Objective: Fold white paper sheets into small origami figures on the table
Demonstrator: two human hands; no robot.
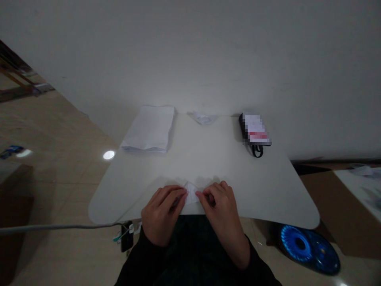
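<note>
A small piece of folded white paper point(192, 193) is held between my two hands near the front edge of the white table. My left hand point(163, 210) pinches its left side between thumb and fingers. On the opposite side, the thumb and fingertips of my right hand point(220, 206) pinch the paper too. Its upper edge comes to a point; the fingertips cover both sides. Farther back, against the wall, lies a small folded paper shape point(204, 118). To its left rests a stack of white paper sheets point(150, 129).
A black case with a blurred label point(256, 129) and a strap lies at the table's back right. A grey cable point(59, 228) runs in from the left. Below the table's right corner is a blue-lit round device point(308, 248), beside a brown box point(345, 214).
</note>
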